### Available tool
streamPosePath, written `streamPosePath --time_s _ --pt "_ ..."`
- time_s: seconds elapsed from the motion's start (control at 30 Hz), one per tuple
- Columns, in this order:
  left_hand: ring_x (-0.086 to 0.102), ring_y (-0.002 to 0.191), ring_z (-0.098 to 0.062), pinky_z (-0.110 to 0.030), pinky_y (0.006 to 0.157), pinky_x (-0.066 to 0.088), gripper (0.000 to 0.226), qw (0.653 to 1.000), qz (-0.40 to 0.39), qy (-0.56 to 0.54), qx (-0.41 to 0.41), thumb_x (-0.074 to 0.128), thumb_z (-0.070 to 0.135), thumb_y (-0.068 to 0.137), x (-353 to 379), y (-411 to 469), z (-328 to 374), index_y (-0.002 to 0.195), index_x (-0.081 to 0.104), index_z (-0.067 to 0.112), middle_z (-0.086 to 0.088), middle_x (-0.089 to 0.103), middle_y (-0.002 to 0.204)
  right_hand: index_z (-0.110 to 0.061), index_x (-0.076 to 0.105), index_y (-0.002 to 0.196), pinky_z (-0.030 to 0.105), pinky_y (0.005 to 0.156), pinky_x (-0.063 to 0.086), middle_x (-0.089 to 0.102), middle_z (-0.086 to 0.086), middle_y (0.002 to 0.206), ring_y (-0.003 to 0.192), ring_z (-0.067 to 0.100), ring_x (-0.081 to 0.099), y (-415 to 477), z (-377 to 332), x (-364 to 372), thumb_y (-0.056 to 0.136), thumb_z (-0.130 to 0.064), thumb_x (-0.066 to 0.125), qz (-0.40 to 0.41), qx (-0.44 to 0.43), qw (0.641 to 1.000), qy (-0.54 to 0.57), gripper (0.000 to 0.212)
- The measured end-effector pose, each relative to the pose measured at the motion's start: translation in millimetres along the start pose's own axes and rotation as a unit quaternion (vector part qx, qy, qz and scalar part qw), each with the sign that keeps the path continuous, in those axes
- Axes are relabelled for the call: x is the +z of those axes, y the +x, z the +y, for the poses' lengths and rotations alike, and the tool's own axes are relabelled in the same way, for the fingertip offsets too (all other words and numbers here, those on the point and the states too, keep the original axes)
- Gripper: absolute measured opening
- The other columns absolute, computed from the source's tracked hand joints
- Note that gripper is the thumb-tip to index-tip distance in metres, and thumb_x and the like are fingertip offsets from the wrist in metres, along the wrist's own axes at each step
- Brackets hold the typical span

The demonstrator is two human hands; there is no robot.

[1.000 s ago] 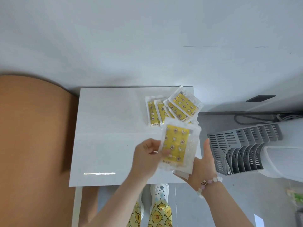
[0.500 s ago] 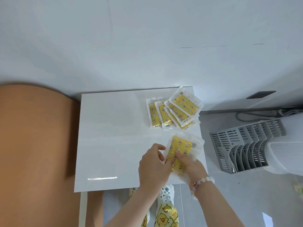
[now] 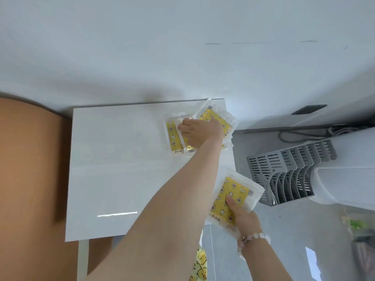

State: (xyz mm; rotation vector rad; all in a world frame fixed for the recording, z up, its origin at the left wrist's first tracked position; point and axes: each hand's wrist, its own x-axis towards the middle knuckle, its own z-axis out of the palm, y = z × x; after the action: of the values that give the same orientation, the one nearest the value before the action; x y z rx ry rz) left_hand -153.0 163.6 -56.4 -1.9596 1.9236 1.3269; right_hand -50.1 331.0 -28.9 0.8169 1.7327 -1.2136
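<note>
Several clear packets with yellow printed pads lie overlapped in a pile (image 3: 174, 138) at the far right of the white table (image 3: 121, 159). My left hand (image 3: 197, 134) reaches across onto this pile, its fingers curled over the upper edge of one packet in the middle; the hand hides most of that packet. My right hand (image 3: 244, 219), with a bead bracelet at the wrist, holds another yellow packet (image 3: 233, 191) at the table's near right corner, thumb pressed on top of it. This packet overhangs the table edge.
A grey slatted rack (image 3: 288, 171) and a white appliance (image 3: 345, 179) stand on the floor just right of the table. A brown surface (image 3: 30, 179) borders the table on the left. The white wall (image 3: 182, 57) runs behind, with a cable (image 3: 304, 136) at its foot.
My left hand let go of the held packet and stretched forward to the pile. My right hand keeps that packet alone near the table's right front corner.
</note>
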Motion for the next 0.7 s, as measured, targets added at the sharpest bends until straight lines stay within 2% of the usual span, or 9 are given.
streamPosePath --time_s 0.07,0.2,0.3,0.37,0.43,0.57,0.7 --pt "0.038 0.120 -0.024 -0.034 0.094 0.041 0.081 0.999 0.015 0.008 -0.043 0.064 0.050 0.082 10.0 9.6 4.5 0.134 0.025 0.002 -0.011 0.028 0.137 -0.017 0.060 0.079 0.025 0.056 0.040 0.063 -0.001 0.076 0.069 0.013 0.057 1.5 1.0 -7.7 0.086 -0.027 0.066 0.001 -0.005 1.000 -0.003 0.014" --pt "0.036 0.122 -0.023 -0.032 0.096 0.035 0.092 0.996 0.059 0.067 -0.005 0.070 0.055 0.074 25.5 13.1 -0.1 0.137 0.023 0.006 -0.008 0.029 0.138 -0.016 0.063 0.081 0.031 0.063 0.046 0.068 0.002 0.079 0.075 0.019 0.062 8.2 -2.1 -18.3 0.084 -0.024 0.069 0.014 -0.013 1.000 0.001 0.010" --pt "0.033 0.126 -0.023 -0.032 0.099 0.033 0.095 0.994 0.053 0.092 0.028 0.071 0.053 0.074 23.6 17.1 -2.2 0.140 0.020 0.007 -0.008 0.027 0.139 -0.015 0.064 0.082 0.039 0.080 0.050 0.069 0.004 0.082 0.081 0.025 0.064 13.7 -3.5 -18.2 0.083 -0.025 0.070 0.020 -0.010 1.000 -0.007 0.011" --pt "0.033 0.127 -0.023 -0.032 0.100 0.034 0.095 0.994 0.039 0.098 0.041 0.072 0.049 0.075 16.4 21.9 -4.8 0.141 0.019 0.006 -0.009 0.027 0.140 -0.015 0.065 0.082 0.042 0.085 0.051 0.070 0.006 0.084 0.083 0.027 0.065 14.8 -3.9 -14.6 0.083 -0.023 0.071 0.019 -0.001 1.000 0.001 0.011" --pt "0.036 0.126 -0.024 -0.032 0.100 0.036 0.089 0.993 0.024 0.096 0.062 0.073 0.045 0.077 5.8 27.7 -12.3 0.139 0.023 0.005 -0.010 0.030 0.138 -0.013 0.065 0.084 0.041 0.082 0.052 0.070 0.006 0.084 0.082 0.027 0.065 15.1 -3.4 -9.2 0.082 -0.023 0.071 0.019 0.005 1.000 0.006 0.012" --pt "0.046 0.113 -0.024 -0.033 0.090 0.044 0.065 0.984 0.005 0.117 0.133 0.073 0.042 0.077 -13.5 37.5 -30.0 0.124 0.041 0.012 -0.008 0.038 0.126 -0.012 0.065 0.084 0.033 0.064 0.051 0.070 0.007 0.082 0.076 0.023 0.065 11.4 -6.5 6.0 0.083 -0.021 0.070 0.002 0.007 1.000 0.028 0.010" --pt "0.044 0.111 -0.022 -0.030 0.090 0.039 0.056 0.966 0.049 0.167 0.191 0.073 0.040 0.077 -27.5 40.6 -39.9 0.117 0.044 0.014 -0.006 0.039 0.123 -0.010 0.066 0.090 0.031 0.060 0.051 0.071 0.009 0.087 0.075 0.023 0.067 8.2 -9.4 18.1 0.082 -0.019 0.071 -0.016 0.004 0.999 0.040 0.013"
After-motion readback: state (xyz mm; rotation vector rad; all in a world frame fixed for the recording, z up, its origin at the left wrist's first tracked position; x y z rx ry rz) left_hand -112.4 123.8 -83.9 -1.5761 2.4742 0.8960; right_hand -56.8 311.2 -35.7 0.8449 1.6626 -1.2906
